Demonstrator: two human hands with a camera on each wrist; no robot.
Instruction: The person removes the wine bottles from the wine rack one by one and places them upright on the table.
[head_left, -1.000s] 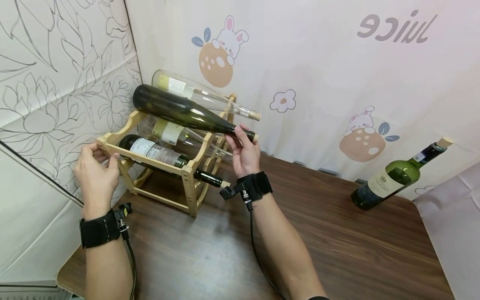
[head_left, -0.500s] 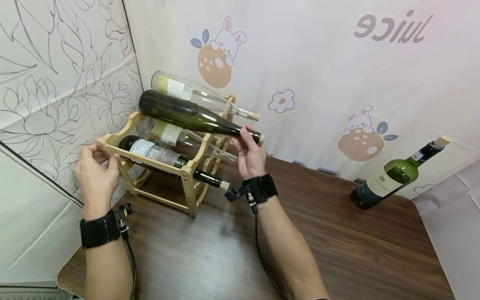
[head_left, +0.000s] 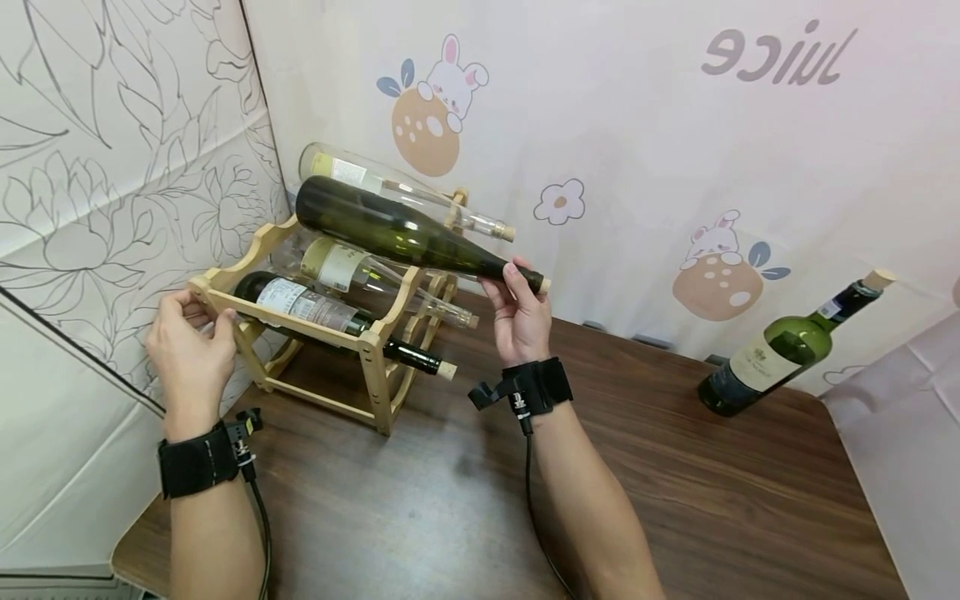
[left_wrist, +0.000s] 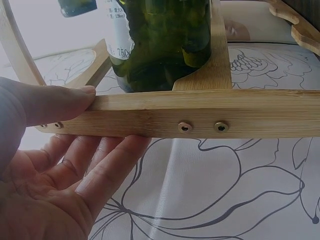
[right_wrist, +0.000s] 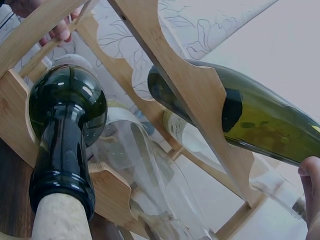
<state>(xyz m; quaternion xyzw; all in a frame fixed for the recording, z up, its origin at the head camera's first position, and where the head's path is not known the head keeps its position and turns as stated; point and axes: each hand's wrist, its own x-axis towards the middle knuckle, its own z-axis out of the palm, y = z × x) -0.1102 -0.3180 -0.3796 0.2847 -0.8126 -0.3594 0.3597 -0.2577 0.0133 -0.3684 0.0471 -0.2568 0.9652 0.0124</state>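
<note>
My right hand (head_left: pixel 522 321) grips the neck of a dark green wine bottle (head_left: pixel 382 229), thumb on top, just below its cork. The bottle slants over the wooden wine rack (head_left: pixel 375 375), its base up at the left. My left hand (head_left: pixel 191 350) pinches the rack's left corner; in the left wrist view its thumb lies over the wooden bar (left_wrist: pixel 200 112) and its fingers press from beneath. In the rack lie a labelled dark wine bottle (head_left: pixel 307 304) at the front and a clear bottle (head_left: pixel 367 279) behind it. Another clear bottle (head_left: pixel 420 200) lies at the back.
A green wine bottle (head_left: pixel 780 358) with a cork stands upright on the right of the wooden table (head_left: pixel 645 492). Printed cloth walls (head_left: pixel 615 125) close off the back and left sides. Cables hang from both wrist straps.
My right hand has moved right and slightly down, drawing the dark green bottle the same way across the rack. The left hand stays on the rack's corner.
</note>
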